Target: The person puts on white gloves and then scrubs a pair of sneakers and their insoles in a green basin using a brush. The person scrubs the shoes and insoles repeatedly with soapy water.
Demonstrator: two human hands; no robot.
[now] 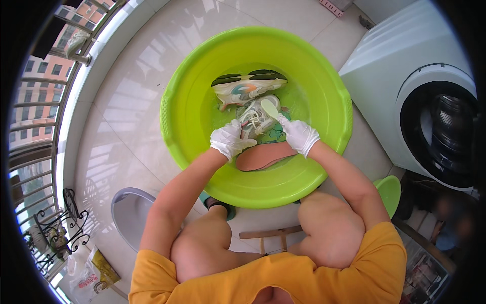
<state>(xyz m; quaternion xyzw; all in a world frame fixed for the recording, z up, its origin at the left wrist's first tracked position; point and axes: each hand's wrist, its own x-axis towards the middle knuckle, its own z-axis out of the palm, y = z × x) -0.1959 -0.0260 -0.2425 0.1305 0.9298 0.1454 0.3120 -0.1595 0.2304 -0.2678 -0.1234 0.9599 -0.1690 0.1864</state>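
In a large lime-green plastic basin (250, 190) with shallow water, my gloved left hand (229, 140) grips a whitish laced sneaker (255, 121) near its heel or side. My gloved right hand (299, 133) holds a pale-handled brush (269, 109) over the sneaker's laces; its bristles are out of sight. Behind lies a second white sneaker (246, 90) on its side, black sole pads facing away from me. A pink insole (264, 155) rests nearest me, and a green patterned piece (276, 133), perhaps another insole, shows partly under the brushed shoe.
A white front-loading washing machine (376, 76) stands at the right. Left of my legs sits a grey basin (131, 212), and a small green basin (391, 195) is by my right arm. Metal railings (36, 129) and a plastic bag (85, 279) are at the left. A wooden stool (271, 232) is below me.
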